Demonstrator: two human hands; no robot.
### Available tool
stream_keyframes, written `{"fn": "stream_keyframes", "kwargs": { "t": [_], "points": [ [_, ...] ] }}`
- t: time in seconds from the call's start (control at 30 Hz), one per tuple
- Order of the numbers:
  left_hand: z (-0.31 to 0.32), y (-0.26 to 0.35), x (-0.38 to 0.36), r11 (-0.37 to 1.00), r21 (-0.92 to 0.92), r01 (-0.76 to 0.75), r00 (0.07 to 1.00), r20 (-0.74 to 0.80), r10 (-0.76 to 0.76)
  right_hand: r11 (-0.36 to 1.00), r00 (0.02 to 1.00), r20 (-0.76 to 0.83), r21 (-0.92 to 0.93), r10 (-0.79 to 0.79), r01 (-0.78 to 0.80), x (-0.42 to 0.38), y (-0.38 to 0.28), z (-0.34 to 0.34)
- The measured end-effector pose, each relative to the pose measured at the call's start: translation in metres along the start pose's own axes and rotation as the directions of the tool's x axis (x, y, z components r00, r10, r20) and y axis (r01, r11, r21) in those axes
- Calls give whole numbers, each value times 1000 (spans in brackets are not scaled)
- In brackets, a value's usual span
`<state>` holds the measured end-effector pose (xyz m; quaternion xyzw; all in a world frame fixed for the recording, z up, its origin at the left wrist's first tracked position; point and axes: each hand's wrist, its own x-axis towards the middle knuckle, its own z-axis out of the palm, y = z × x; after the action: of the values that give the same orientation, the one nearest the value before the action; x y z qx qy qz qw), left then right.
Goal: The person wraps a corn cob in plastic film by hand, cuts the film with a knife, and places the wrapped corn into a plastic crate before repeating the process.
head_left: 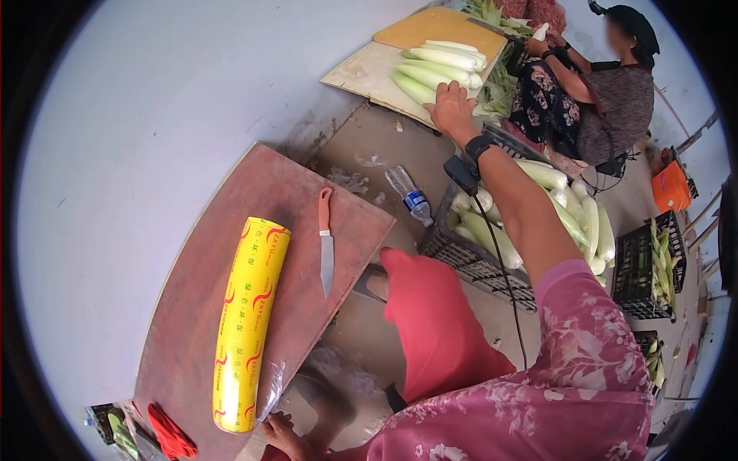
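Observation:
My right hand (452, 114) reaches forward, fingers apart, over the near end of a pile of pale green corn ears (442, 67) on a light board (361, 75). It touches or hovers just above the ears; which one is hard to tell. My left hand (283, 432) is low, at the near edge of the red-brown table (184, 307), its fingers curled beside a strip of clear film (272, 390). Close to it lies a yellow printed roll (252, 323). An orange-handled knife (326, 242) rests right of the roll.
A black crate (492, 278) of corn stands right of my legs, with a plastic bottle (410, 196) on the floor beside it. Another person (615, 100) sits at the upper right. More crates (634, 269) and an orange container (671, 187) are at the far right.

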<state>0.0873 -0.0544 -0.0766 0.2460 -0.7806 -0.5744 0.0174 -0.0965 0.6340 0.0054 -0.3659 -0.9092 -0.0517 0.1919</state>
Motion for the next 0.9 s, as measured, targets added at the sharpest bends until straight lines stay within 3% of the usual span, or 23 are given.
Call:
{"fn": "stream_keyframes", "kwargs": {
  "t": [0.3, 0.47, 0.57, 0.6, 0.77, 0.83, 0.87, 0.9],
  "points": [
    [-1, -4, 3, 999, 18, 35, 998, -60, -33, 986, 984, -76, 29, 164, -162, 33, -2, 0],
    [1, 7, -3, 997, 74, -3, 1000, -26, 5, 981, 981, 16, 11, 195, -195, 51, 7, 9],
    [-3, 3, -1, 997, 75, -21, 1000, 11, 21, 993, 991, 72, -48, 110, -106, 55, 11, 3],
    [-2, -1, 3, 998, 59, -21, 1000, 16, 20, 993, 998, 7, -102, 58, -57, 53, 13, 3],
    [-11, -5, -3, 1000, -18, 0, 1000, -10, 0, 992, 995, 72, -110, 75, -67, 52, 24, -4],
    [-12, 1, -7, 998, -44, -34, 999, -7, 34, 994, 996, 52, 84, 71, -75, 60, 46, 6],
    [-16, -2, -7, 1000, -27, -11, 1000, -14, 11, 962, 980, 102, 202, 169, -187, 75, 60, 18],
    [-20, -7, -6, 1000, -17, -2, 1000, -15, 2, 598, 925, 349, 713, 150, -366, 65, 73, 13]
  ]
}}
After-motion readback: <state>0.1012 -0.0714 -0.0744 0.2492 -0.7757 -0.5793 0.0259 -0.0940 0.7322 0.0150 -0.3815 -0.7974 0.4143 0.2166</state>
